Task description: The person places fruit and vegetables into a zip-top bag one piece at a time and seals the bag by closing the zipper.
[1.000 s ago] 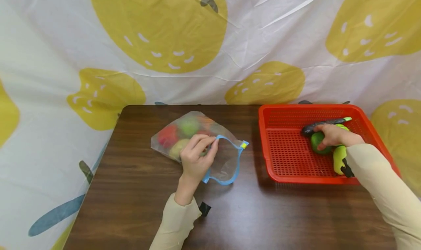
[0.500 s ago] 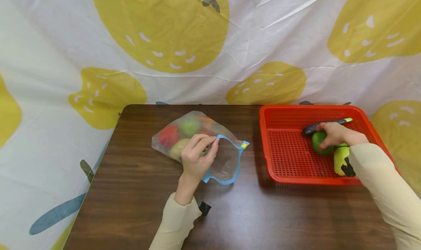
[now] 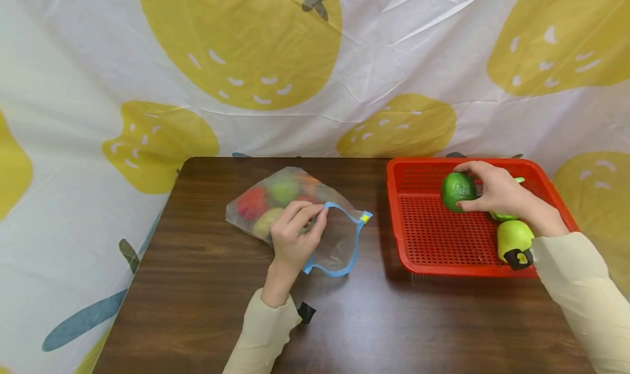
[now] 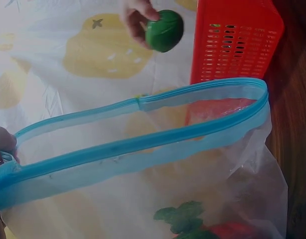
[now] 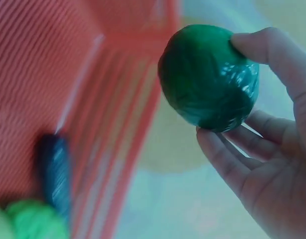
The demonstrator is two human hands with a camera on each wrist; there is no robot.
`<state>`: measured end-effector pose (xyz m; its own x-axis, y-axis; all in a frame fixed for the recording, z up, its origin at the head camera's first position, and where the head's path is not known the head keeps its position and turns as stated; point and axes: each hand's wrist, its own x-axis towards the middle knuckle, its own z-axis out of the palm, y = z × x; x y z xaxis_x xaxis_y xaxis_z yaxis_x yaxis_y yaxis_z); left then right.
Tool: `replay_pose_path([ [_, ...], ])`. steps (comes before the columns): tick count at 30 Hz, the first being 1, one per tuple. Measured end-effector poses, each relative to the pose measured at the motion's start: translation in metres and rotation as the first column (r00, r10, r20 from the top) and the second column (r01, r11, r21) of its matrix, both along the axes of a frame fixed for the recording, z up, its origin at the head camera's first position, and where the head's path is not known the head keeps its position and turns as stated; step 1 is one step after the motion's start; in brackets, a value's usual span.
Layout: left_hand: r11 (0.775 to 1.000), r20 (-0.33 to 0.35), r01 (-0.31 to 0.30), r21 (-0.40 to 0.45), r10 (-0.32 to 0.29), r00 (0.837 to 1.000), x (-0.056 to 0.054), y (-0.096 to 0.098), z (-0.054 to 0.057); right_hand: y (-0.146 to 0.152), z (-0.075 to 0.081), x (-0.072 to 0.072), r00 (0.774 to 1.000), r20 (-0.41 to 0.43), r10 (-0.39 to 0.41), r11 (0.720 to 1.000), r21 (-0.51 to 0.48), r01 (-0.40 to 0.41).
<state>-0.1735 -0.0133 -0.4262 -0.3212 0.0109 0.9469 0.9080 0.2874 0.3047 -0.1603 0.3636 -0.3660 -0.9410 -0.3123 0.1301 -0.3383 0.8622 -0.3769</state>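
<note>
My right hand holds a glossy round green vegetable between thumb and fingers, raised over the red plastic basket. Faint leaf-like creases run over its skin in the right wrist view. My left hand pinches the blue zip edge of a see-through bag lying on the table. The bag's mouth gapes toward the basket. Inside, at its far end, are a red piece, a green one and a yellow one. In the left wrist view the blue zip rim stretches from my fingertips.
Still in the basket are a yellow-green fruit, a bright green piece and a dark, long eggplant. The brown wooden table backs onto a fruit-printed cloth.
My right hand has lifted the round green vegetable from the basket floor and moved it up and left. The left hand and the bag stay in place.
</note>
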Motion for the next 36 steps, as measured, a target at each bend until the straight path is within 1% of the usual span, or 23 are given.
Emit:
replay_pose_path([
  [3, 1.0, -0.001, -0.007, -0.001, 0.007, 1.0, 0.0, 0.0, 0.001, -0.028, 0.007, 0.007, 0.997, -0.062, 0.054, 0.996, -0.061, -0.058],
  [6, 1.0, 0.001, -0.01, -0.006, 0.01, 1.0, 0.0, 0.0, 0.001, -0.056, 0.011, 0.012, 0.983, -0.129, 0.134, 0.985, -0.094, -0.147],
  [8, 1.0, 0.003, -0.009, -0.009, 0.009, 1.0, 0.0, 0.0, 0.001, -0.075, 0.011, 0.015, 0.971, -0.148, 0.19, 0.97, -0.122, -0.209],
  [11, 1.0, 0.009, -0.01, -0.011, 0.01, 1.0, 0.0, 0.0, 0.002, -0.105, 0.01, 0.019, 0.944, -0.177, 0.277, 0.94, -0.153, -0.305],
  [15, 1.0, 0.027, -0.013, -0.017, 0.014, 1.0, 0.0, -0.001, 0.001, -0.144, 0.003, 0.026, 0.914, -0.147, 0.379, 0.889, -0.216, -0.404],
  [17, 1.0, 0.034, -0.014, -0.025, 0.015, 0.999, 0.0, -0.001, 0.001, -0.161, -0.005, 0.028, 0.901, -0.133, 0.413, 0.868, -0.241, -0.434],
  [19, 0.999, 0.036, -0.011, -0.033, 0.012, 0.999, 0.001, -0.002, 0.001, -0.176, -0.018, 0.029, 0.894, -0.145, 0.425, 0.86, -0.245, -0.448],
  [21, 0.999, 0.032, -0.012, -0.037, 0.014, 0.999, 0.001, -0.002, 0.001, -0.19, -0.032, 0.031, 0.892, -0.209, 0.402, 0.868, -0.222, -0.443],
  [23, 0.999, 0.023, -0.017, -0.041, 0.018, 1.0, 0.001, -0.003, 0.0, -0.203, -0.047, 0.032, 0.878, -0.301, 0.373, 0.881, -0.183, -0.436],
  [25, 0.999, 0.018, -0.017, -0.043, 0.018, 1.0, 0.001, -0.003, 0.0, -0.215, -0.06, 0.035, 0.858, -0.386, 0.339, 0.898, -0.14, -0.417],
  [27, 0.999, 0.012, -0.016, -0.043, 0.017, 1.0, 0.002, -0.003, 0.0, -0.225, -0.072, 0.037, 0.841, -0.441, 0.313, 0.911, -0.11, -0.397],
  [28, 0.999, 0.008, -0.016, -0.042, 0.016, 1.0, 0.002, -0.002, 0.0, -0.228, -0.076, 0.037, 0.84, -0.451, 0.301, 0.917, -0.106, -0.386],
  [30, 0.999, 0.006, -0.011, -0.041, 0.011, 1.0, 0.002, -0.002, -0.001, -0.233, -0.084, 0.035, 0.851, -0.455, 0.262, 0.933, -0.105, -0.343],
  [33, 0.999, 0.005, -0.009, -0.041, 0.009, 1.0, 0.002, -0.003, -0.001, -0.237, -0.091, 0.025, 0.877, -0.447, 0.175, 0.967, -0.089, -0.238],
  [36, 0.999, 0.004, -0.003, -0.048, 0.003, 1.0, 0.003, -0.003, -0.002, -0.24, -0.099, 0.014, 0.888, -0.447, 0.102, 0.992, -0.026, -0.127],
])
